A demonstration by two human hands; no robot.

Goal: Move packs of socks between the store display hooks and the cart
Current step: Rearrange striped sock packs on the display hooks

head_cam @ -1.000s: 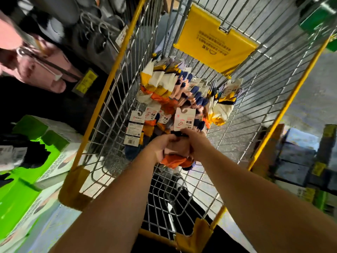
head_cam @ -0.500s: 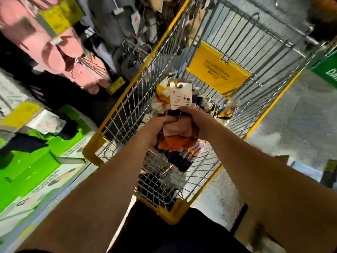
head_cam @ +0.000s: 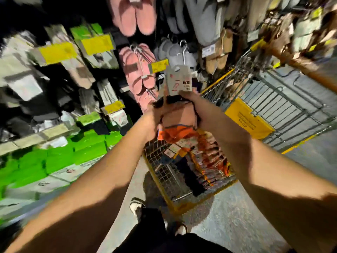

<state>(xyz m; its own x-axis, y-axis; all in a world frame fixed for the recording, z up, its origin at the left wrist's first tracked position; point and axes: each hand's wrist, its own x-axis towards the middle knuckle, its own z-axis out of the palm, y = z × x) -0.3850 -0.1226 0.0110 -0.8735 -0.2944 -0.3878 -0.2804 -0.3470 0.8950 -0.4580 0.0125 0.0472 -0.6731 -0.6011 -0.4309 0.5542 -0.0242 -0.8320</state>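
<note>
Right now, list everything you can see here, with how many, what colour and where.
Sock packs: one bundle, orange and pink with white header cards, held up in both hands before the display.
Loose sock packs: a pile, count unclear, mostly orange, in the cart.
Cart: one, grey wire with yellow trim, right.
Yellow sign: one, on the cart's wire panel.
Pink slippers: several pairs, hanging centre.
Grey slippers: several, hanging beside them.
Green boxes: many, lower left shelf.
Shoes: two, bottom centre.
Left hand: one.
Right hand: one.
</note>
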